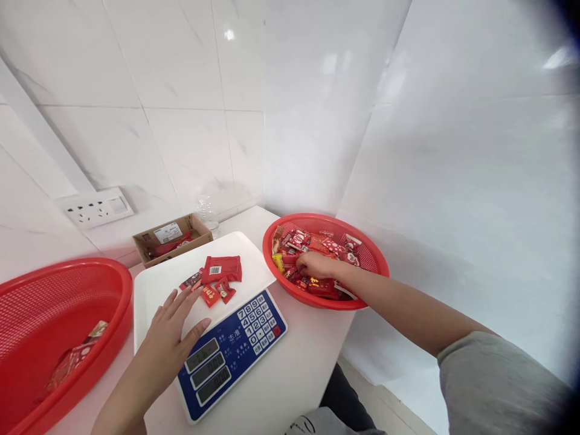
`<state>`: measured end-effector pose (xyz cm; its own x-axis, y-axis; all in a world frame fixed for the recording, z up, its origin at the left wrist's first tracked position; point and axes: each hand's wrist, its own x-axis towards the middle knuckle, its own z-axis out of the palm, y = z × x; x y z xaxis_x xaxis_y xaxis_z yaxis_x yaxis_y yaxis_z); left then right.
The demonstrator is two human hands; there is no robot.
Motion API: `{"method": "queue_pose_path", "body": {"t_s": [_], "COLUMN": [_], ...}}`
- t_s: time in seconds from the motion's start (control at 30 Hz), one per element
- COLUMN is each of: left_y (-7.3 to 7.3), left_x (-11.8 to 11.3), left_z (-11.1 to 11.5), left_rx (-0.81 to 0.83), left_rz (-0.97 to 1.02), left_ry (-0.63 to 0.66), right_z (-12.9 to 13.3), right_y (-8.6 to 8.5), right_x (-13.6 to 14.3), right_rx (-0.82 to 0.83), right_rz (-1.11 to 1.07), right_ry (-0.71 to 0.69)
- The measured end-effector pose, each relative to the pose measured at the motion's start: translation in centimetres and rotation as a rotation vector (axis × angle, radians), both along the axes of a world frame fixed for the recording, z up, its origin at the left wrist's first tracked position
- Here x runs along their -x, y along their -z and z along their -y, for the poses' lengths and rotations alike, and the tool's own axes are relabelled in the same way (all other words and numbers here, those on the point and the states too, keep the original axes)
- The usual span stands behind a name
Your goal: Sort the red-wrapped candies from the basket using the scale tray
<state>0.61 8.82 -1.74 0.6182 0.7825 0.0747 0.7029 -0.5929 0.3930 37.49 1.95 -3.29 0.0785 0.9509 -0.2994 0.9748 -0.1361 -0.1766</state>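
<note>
My left hand [170, 332] hovers over the near left part of the weighing scale's white pan [158, 281], its fingers spread. Its fingertips are beside a few red snack packets: a larger red packet [223, 268] with a barcode label and smaller red ones [210, 296]. Whether the fingertips touch them I cannot tell. My right hand [312, 264] reaches into a round red plastic basket [362, 241] full of mostly red wrapped snacks [319, 243]. Its fingers are curled down among the packets, and what they pinch is hidden.
The scale's blue keypad panel [233, 356] faces me. Left stands another red basket [113, 302] with several packets [77, 362] inside. Behind the scale are an open cardboard box [149, 241] and a clear plastic bottle [205, 208]. Tiled walls close in the table corner.
</note>
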Motion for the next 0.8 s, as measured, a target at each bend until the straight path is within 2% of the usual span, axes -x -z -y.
{"method": "queue_pose_path", "body": {"t_s": [0.13,0.3,0.5,0.67,0.8], "left_y": [0.0,0.1,0.2,0.1,-0.3], "left_x": [0.2,0.3,0.0,0.0,0.2], "left_z": [0.0,-0.1,0.0,0.2,0.5], "left_rx": [-0.018,-0.013,-0.011,-0.008,-0.009], "left_rz": [0.006,0.005,0.011,0.017,0.006], "left_ry": [0.022,0.021,0.06,0.076,0.066], "right_z": [-0.5,0.4,0.9,0.4,0.2], "right_y": [-0.1,-0.3,0.6,1.2,0.8], "right_x": [-0.1,0.5,1.6,2.8,2.6], "right_rx": [-0.094,0.001,0.046,0.032,0.012], "right_rz": [-0.045,-0.072,0.021,0.134,0.133], "right_ry": [0.003,-0.043,-0.07,-0.032,-0.021]}}
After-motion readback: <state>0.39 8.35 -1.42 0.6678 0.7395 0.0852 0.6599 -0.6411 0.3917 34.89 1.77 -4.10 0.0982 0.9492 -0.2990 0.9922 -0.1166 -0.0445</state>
